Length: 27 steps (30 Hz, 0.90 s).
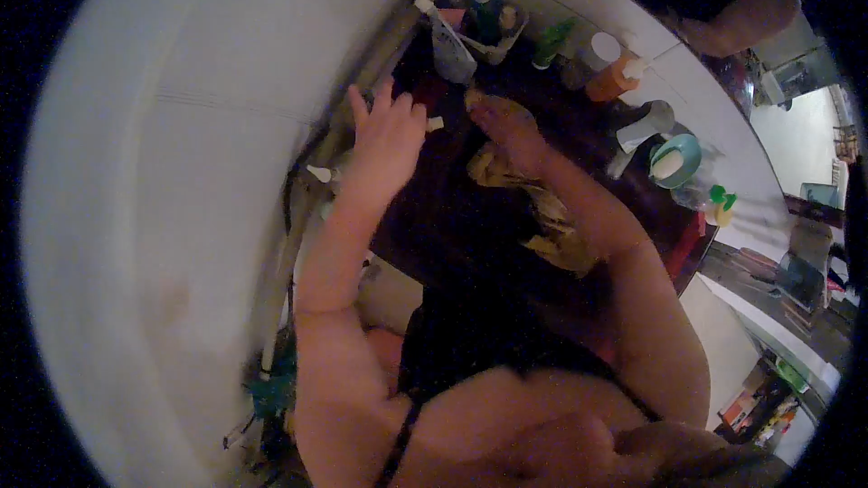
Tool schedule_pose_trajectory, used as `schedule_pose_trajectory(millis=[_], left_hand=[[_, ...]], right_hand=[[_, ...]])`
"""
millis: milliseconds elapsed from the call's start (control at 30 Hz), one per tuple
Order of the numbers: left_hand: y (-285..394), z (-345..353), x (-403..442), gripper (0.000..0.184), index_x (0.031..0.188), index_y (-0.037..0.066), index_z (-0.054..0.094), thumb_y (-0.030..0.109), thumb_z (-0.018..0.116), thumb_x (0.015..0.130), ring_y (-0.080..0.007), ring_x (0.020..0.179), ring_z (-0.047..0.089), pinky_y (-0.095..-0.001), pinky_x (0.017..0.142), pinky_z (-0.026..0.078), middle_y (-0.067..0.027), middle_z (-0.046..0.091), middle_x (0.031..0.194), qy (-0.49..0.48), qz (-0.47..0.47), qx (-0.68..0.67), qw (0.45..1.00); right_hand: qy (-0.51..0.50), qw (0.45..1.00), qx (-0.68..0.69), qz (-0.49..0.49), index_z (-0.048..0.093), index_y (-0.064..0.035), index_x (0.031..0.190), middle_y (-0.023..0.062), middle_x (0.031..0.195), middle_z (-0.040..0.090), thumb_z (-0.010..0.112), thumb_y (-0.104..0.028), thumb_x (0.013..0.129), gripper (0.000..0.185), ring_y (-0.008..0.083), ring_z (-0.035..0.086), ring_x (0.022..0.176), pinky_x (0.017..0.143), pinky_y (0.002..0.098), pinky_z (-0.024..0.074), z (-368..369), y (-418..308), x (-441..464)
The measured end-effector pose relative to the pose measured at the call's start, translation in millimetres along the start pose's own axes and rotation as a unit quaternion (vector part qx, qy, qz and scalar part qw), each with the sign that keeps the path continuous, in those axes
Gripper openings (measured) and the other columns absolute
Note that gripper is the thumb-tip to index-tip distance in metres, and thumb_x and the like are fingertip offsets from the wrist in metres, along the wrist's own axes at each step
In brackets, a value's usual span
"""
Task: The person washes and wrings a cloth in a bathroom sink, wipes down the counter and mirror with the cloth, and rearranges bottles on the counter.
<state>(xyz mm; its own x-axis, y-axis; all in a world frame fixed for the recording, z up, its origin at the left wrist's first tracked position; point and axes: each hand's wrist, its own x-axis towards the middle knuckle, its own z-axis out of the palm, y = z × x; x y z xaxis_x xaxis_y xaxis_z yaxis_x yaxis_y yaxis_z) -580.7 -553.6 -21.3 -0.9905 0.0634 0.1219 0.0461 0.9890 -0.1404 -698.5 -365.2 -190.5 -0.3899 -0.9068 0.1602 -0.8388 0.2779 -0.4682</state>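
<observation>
My left hand [391, 137] is over the left side of the dark tabletop, its outer fingers raised and apart. A pale cap [435, 124] sticks out beside its thumb side; the body of that item is hidden by the hand and the dark. My right hand [511, 134] bends down on the tabletop with a yellow-brown cloth [565, 248] under it, trailing back below the forearm. Just beyond the hands, a pale squeeze tube [451, 56] with a white cap leans against a small caddy.
The caddy [493, 52] holds several bottles at the far corner. Along the mirror side stand a green tube [552, 43], an orange bottle [613, 79], and a teal soap dish [676, 161] with soap. A white pump top [319, 173] is left of my left forearm, by the wall.
</observation>
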Motion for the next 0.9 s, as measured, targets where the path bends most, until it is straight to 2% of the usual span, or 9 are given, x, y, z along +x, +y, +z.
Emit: schedule_pose_trajectory(millis=[67,133,167,200,267,433,500,767,900], left_hand=[[-15,-3,16,0.011,0.078,0.005,0.057,0.013,0.051,0.074,-0.0300,0.097,0.050,-0.0542,0.089,0.032,-0.0112,0.058,0.086,-0.068,0.048,-0.034,0.996],[-29,-14,23,0.008,0.071,0.006,0.056,0.012,0.052,0.073,-0.0281,0.087,0.055,-0.0493,0.085,0.037,-0.0105,0.058,0.077,-0.133,0.092,-0.069,0.984],[-37,-28,25,0.007,0.070,0.006,0.056,0.011,0.052,0.072,-0.0280,0.079,0.055,-0.0454,0.079,0.040,-0.0100,0.058,0.072,-0.099,0.089,-0.098,0.986],[-42,-39,27,0.006,0.069,0.007,0.056,0.011,0.052,0.071,-0.0278,0.072,0.056,-0.0415,0.072,0.042,-0.0096,0.057,0.068,-0.069,0.084,-0.127,0.986],[-51,-60,39,0.006,0.074,0.006,0.056,0.009,0.057,0.068,-0.0308,0.076,0.055,-0.0408,0.072,0.043,-0.0103,0.058,0.073,-0.059,0.083,-0.163,0.981],[-52,-62,73,0.013,0.078,0.006,0.055,0.009,0.061,0.067,-0.0332,0.079,0.055,-0.0415,0.068,0.044,-0.0112,0.059,0.078,0.028,0.143,-0.187,0.971],[-51,-59,91,0.013,0.080,0.007,0.055,0.012,0.060,0.069,-0.0330,0.077,0.056,-0.0421,0.066,0.045,-0.0120,0.059,0.079,-0.046,0.119,-0.171,0.977],[-41,-11,100,0.012,0.071,0.006,0.059,0.016,0.053,0.069,-0.0304,0.072,0.061,-0.0412,0.060,0.048,-0.0145,0.061,0.073,-0.030,0.149,-0.104,0.983],[-30,5,95,0.008,0.073,0.007,0.057,0.013,0.051,0.071,-0.0267,0.074,0.061,-0.0381,0.064,0.048,-0.0111,0.061,0.075,0.037,0.188,-0.064,0.979]], right_hand=[[-0.035,0.995,-0.069,-0.071,0.034,-0.0036,0.128,0.0144,0.134,0.032,0.059,-0.014,0.071,0.063,0.0304,0.029,0.125,0.103,0.0411,0.0232,0,-16,-1],[-0.026,0.990,0.027,-0.135,0.039,-0.0024,0.123,0.0141,0.129,0.039,0.058,-0.013,0.073,0.056,0.0310,0.036,0.120,0.100,0.0405,0.0287,6,-24,11],[-0.025,0.990,0.028,-0.134,0.039,-0.0024,0.123,0.0141,0.129,0.039,0.058,-0.013,0.073,0.056,0.0310,0.036,0.120,0.100,0.0405,0.0287,-10,-39,29],[-0.055,0.990,0.124,-0.036,0.041,-0.0022,0.120,0.0149,0.124,0.044,0.056,-0.016,0.075,0.049,0.0319,0.040,0.116,0.097,0.0406,0.0316,-34,-59,52],[-0.050,0.972,0.212,0.083,0.044,-0.0024,0.118,0.0159,0.119,0.048,0.053,-0.018,0.078,0.043,0.0327,0.044,0.112,0.094,0.0405,0.0348,-57,-82,90],[0.047,0.993,0.112,-0.001,0.045,-0.0043,0.118,0.0172,0.117,0.050,0.048,-0.018,0.080,0.041,0.0325,0.047,0.108,0.093,0.0399,0.0363,-6,-69,144],[0.035,0.990,0.139,-0.010,0.045,-0.0051,0.118,0.0177,0.116,0.050,0.046,-0.017,0.080,0.040,0.0324,0.049,0.106,0.093,0.0396,0.0370,-2,-79,138],[-0.007,0.963,0.265,0.040,0.048,-0.0070,0.117,0.0185,0.115,0.051,0.040,-0.017,0.083,0.036,0.0319,0.051,0.103,0.091,0.0394,0.0389,17,-122,79],[0.042,0.991,0.120,-0.036,0.047,-0.0061,0.118,0.0147,0.121,0.048,0.042,-0.017,0.082,0.038,0.0311,0.047,0.109,0.093,0.0389,0.0377,74,-104,68]])
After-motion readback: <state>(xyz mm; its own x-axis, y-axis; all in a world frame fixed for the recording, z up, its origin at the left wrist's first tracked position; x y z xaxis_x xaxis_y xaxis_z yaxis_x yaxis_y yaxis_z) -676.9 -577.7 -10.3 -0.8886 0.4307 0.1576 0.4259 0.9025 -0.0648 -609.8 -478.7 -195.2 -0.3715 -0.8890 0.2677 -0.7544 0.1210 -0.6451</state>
